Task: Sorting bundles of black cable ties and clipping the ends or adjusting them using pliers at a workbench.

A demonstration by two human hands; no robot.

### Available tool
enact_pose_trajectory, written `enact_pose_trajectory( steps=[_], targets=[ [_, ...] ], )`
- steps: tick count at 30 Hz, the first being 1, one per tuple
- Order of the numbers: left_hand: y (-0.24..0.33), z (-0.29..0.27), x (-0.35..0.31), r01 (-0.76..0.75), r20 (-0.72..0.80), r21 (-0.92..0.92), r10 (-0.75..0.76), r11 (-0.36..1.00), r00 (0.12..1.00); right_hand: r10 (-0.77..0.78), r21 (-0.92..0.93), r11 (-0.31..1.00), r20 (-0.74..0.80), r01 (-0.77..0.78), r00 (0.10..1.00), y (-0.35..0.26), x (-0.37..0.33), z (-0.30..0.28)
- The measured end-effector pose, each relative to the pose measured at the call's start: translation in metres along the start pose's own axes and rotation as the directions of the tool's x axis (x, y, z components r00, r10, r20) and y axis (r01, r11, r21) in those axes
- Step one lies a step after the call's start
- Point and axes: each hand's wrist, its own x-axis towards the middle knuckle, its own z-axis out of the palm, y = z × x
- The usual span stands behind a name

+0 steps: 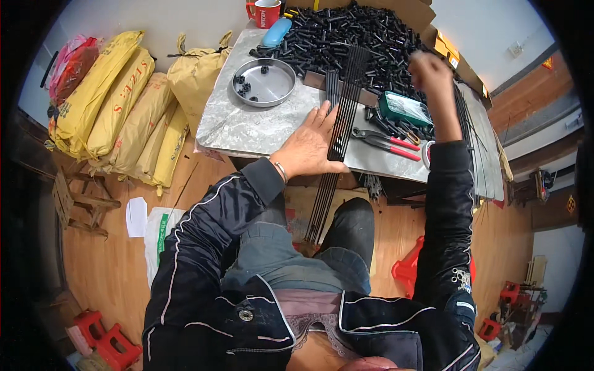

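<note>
My left hand [309, 143] rests on the table with its fingers stretched out, at the left edge of a bundle of long, thin black rods [342, 120]. Its thumb reaches onto the rods. The bundle runs from a heap of short black tubular parts [352, 31] past the table's near edge toward my lap. Raised at the right side of the heap is my right hand [431, 73], its fingers curled and smeared by motion; whether it holds anything is unclear. Nearby lie a green box [402, 110] with a pale top and red-handled pliers [390, 144].
A round metal pan [275, 88] with several small black pieces stands on the grey table [232, 133] at left. Behind it are a blue case [276, 32] and a red mug [266, 13]. Yellow sacks [114, 102] lean left; red stools [117, 347] stand on the floor.
</note>
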Motion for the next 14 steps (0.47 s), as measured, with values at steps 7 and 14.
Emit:
enact_pose_trajectory(
  steps=[7,14],
  targets=[
    [0.005,-0.005,-0.001,-0.01,0.003,-0.026,0.011,1.0,1.0,0.119,-0.717,0.694,0.027,-0.064,0.993,0.103,-0.017,-0.02],
    [0.011,-0.008,0.0,-0.01,0.12,-0.004,0.01,1.0,0.993,0.031,-0.796,0.597,0.15,0.102,0.988,0.099,-0.008,-0.034]
  ],
)
